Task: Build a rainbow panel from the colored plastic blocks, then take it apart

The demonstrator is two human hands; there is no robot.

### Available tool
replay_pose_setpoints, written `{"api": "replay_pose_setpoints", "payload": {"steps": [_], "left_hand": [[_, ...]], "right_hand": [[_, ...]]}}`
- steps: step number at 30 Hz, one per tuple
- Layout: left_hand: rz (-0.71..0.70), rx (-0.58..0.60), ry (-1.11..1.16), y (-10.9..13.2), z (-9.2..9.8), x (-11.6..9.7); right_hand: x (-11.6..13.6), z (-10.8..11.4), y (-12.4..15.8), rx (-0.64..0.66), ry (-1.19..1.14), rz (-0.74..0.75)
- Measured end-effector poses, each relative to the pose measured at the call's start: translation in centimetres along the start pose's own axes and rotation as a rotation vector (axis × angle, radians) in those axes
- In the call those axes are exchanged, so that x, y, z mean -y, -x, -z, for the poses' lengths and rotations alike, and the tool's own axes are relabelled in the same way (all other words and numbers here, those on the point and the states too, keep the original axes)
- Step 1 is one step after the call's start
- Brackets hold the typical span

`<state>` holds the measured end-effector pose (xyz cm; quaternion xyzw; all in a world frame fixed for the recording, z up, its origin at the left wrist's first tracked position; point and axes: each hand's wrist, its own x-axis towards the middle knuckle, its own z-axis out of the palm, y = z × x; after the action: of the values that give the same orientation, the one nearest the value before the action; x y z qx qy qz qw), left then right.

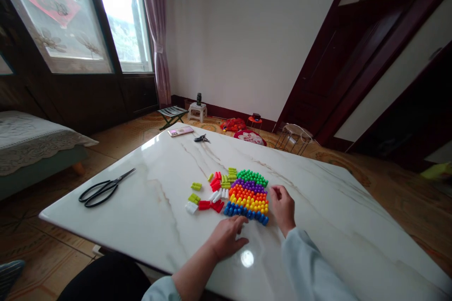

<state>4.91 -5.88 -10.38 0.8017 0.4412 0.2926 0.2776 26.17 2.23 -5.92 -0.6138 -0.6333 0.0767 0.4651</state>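
A block of plastic pegs [249, 195] lies on the white marble table [158, 207], packed in rows of green, purple, orange, yellow and blue. Loose red, white and lime pieces [208, 194] are scattered just left of it. My left hand [228, 237] rests flat on the table below the blue row, fingers stretched toward it and touching its near edge. My right hand [282, 208] sits at the block's right side, fingers curled loosely together; nothing shows in them.
Black scissors [104, 189] lie at the table's left. A phone [180, 130] and keys [201, 138] sit at the far edge. Beyond are a folding stool [172, 114], a white stool [197, 111], a bed [31, 148] and a dark door [356, 56].
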Motion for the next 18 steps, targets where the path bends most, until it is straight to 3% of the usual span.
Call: {"api": "replay_pose_setpoints", "payload": {"steps": [4,7,12,18], "left_hand": [[-0.017,-0.034,0.0,0.0,-0.1,-0.1],[-0.032,-0.094,0.01,0.0,-0.3,0.0],[-0.043,-0.178,0.059,0.1,-0.3,0.1],[-0.039,-0.216,0.085,0.9,-0.3,-0.2]], "right_hand": [[4.5,0.5,7.8,0.218,-0.133,-0.014],[5.5,-0.5,11.7,0.324,-0.135,0.025],[4.8,-2.3,12.8,0.348,0.066,0.123],[4.1,-2.8,13.1,0.356,0.339,0.295]]}}
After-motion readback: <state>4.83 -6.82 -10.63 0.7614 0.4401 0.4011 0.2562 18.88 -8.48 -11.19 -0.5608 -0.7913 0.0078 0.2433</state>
